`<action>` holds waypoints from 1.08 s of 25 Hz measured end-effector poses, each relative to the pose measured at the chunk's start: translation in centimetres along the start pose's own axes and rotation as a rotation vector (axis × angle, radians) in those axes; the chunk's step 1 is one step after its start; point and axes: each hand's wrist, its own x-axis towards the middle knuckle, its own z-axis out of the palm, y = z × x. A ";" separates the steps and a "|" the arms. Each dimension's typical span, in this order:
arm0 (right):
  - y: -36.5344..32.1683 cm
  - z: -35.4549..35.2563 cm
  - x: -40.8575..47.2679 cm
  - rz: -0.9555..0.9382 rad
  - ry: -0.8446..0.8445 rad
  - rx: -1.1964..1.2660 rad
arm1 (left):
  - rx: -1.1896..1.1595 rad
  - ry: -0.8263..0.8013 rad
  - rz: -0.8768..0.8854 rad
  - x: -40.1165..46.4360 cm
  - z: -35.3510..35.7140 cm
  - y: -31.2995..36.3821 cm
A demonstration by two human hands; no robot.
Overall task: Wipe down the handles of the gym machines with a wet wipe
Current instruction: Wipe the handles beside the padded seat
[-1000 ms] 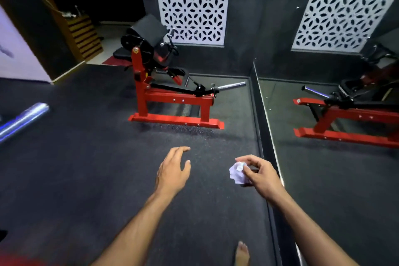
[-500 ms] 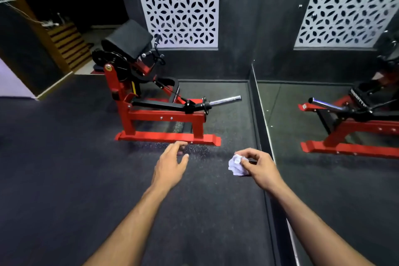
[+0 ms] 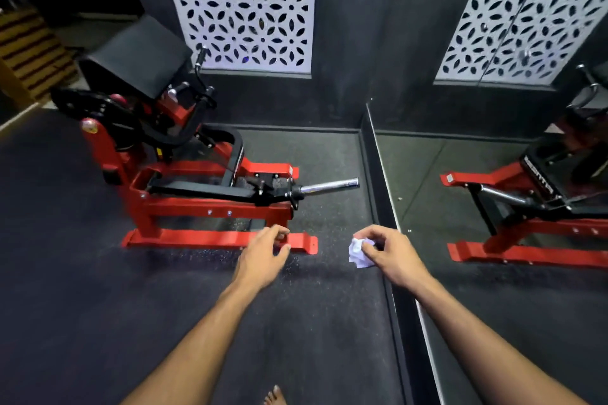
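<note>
Right hand (image 3: 393,256), frame centre-right, pinches the crumpled wet wipe (image 3: 359,252) ready for wiping; left hand (image 3: 263,256) hangs empty, fingers relaxed, free to steady the red machine (image 3: 210,210), whose handles (image 3: 200,57) sit upper left.

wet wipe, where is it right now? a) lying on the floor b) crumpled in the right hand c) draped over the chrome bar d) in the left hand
b: the crumpled white wet wipe is pinched in the fingers of the right hand, while the left hand holds nothing.
</note>
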 end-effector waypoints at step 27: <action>7.5 -8.0 55.2 -0.059 -0.391 -0.170 | -0.012 -0.016 -0.295 47.5 9.3 1.7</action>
